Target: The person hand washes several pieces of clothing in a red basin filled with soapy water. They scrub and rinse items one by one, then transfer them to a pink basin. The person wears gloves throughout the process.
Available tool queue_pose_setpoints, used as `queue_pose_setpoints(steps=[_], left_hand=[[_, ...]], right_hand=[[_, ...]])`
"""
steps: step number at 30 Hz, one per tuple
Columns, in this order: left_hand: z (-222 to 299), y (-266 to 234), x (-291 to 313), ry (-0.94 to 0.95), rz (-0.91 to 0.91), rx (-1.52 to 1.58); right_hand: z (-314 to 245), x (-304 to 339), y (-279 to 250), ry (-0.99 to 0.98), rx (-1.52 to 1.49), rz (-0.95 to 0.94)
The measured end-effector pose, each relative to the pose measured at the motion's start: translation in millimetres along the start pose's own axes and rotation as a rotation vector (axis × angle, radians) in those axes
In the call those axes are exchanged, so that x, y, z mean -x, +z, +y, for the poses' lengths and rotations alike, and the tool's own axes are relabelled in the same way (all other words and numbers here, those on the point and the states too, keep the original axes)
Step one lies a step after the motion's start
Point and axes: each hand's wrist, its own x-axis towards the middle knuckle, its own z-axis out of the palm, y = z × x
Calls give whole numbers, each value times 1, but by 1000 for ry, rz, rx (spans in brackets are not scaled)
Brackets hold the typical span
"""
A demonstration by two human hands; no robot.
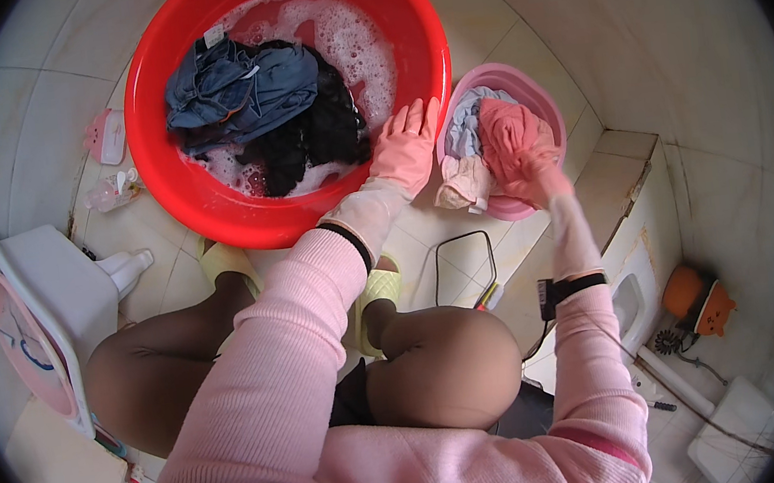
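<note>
My left hand, in a pink rubber glove, rests on the near right rim of a large red tub. Its fingers are stretched out over the edge and hold nothing. Sudsy water fills the tub, with blue denim and a black garment heaped in it. To the right, my gloved right hand reaches into a small pink basin and grips a pink cloth. Glove and cloth are nearly one colour, so the fingertips are hard to make out. Light blue cloth and a pale pink piece lie beside it.
A pink-and-white container and a clear bottle stand left of the tub. A white stand with a pink basin is at the far left. On the floor before my knees lies a wire-handled brush. A tiled ledge borders the right.
</note>
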Motion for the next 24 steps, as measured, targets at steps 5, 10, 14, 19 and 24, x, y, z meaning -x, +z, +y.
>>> queue_pose_setpoints(steps=[5, 10, 14, 19, 24], left_hand=[[0, 1, -1, -3, 0, -8], [-1, 0, -1, -6, -4, 10], [1, -2, -1, -12, -4, -4], [-2, 0, -2, 1, -6, 20], [-1, 3, -2, -9, -14, -12]], right_hand=[[-46, 23, 83, 15, 550, 118], [-25, 2, 127, -186, 170, 57], [16, -20, 118, -290, -999, 48], [45, -42, 65, 2, -797, 544], [3, -44, 86, -160, 306, 495]])
